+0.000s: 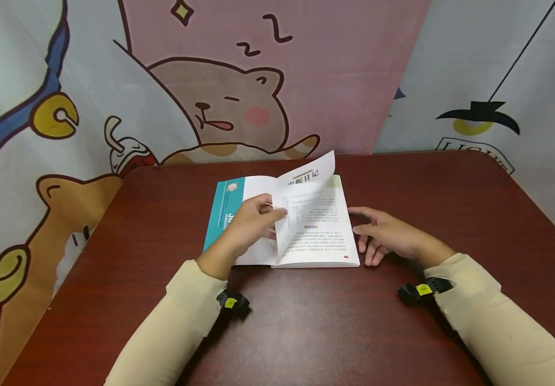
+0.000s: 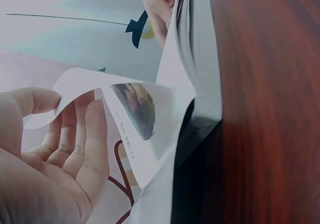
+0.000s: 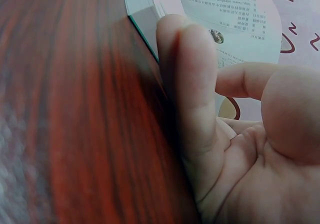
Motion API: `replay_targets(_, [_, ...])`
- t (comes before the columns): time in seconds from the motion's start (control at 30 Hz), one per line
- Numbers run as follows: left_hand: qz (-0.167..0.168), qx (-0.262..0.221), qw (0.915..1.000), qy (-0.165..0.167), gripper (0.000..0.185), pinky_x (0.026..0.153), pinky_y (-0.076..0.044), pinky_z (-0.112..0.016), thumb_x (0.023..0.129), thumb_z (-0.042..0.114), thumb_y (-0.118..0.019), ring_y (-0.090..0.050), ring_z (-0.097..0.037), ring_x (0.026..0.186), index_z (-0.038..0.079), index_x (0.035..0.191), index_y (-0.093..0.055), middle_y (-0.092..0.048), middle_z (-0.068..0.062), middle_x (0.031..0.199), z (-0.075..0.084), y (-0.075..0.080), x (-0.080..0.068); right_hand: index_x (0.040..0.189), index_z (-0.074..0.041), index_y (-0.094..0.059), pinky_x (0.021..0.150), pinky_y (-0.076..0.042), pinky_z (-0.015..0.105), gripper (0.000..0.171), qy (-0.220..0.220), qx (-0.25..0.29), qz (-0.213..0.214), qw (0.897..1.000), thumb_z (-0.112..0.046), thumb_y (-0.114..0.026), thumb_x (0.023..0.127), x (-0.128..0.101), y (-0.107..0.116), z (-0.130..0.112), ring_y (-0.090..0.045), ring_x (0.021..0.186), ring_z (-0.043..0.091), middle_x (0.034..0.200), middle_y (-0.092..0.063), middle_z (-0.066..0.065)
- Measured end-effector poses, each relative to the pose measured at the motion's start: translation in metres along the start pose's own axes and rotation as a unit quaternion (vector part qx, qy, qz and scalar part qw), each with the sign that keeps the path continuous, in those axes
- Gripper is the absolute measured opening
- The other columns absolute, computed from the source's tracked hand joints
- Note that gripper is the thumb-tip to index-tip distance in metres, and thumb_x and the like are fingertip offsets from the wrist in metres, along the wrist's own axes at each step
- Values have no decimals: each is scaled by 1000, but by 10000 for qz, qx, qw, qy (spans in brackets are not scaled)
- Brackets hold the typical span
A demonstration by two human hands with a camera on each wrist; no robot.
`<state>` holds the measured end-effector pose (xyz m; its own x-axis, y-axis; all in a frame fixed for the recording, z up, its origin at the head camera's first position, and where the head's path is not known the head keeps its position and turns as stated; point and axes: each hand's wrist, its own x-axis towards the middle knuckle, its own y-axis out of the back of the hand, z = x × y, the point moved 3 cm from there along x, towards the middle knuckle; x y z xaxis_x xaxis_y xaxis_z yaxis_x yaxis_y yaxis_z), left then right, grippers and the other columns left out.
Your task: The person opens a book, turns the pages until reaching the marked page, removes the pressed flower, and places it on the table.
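Observation:
An open book [image 1: 323, 236] lies on the table, its teal cover flap [image 1: 219, 206] spread out at the left. One printed page [image 1: 301, 198] stands lifted and curved over the middle of the book. My left hand [image 1: 253, 220] pinches that page's edge between thumb and fingers; in the left wrist view the lifted page [image 2: 165, 104] bends away from the thumb and shows a picture on it. My right hand [image 1: 388, 236] rests beside the book's right edge with loosely bent fingers and nothing held. In the right wrist view its fingers [image 3: 197, 84] are close to the book's corner.
The dark red wooden table [image 1: 306, 327] extends on all sides of the book. Behind it hangs a cloth backdrop [image 1: 345, 69] with cartoon animals. Each wrist wears a black strap with a small camera, such as the right one [image 1: 422, 290].

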<state>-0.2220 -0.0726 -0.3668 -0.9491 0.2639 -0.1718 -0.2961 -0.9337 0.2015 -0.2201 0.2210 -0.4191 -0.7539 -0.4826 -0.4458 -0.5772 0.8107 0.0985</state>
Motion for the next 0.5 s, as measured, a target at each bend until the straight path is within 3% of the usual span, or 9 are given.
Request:
replay_targets(0.27, [423, 61, 9991, 14, 37, 65, -61, -40, 99, 25, -63, -70, -20, 75, 10, 76, -38, -59, -6, 81, 5, 15, -1, 160, -19, -11, 56, -59, 40, 65, -43, -43, 29, 10000, -17, -46, 105, 1, 0, 0, -67, 54, 24, 76, -59, 12])
replay_targets(0.5, [872, 432, 9952, -33, 26, 63, -61, -35, 100, 32, -61, -68, -19, 78, 7, 92, -59, -59, -9, 92, 5, 32, 1, 160, -19, -11, 56, -59, 40, 66, -43, -44, 22, 10000, -17, -46, 105, 1, 1, 0, -67, 54, 24, 76, -59, 12])
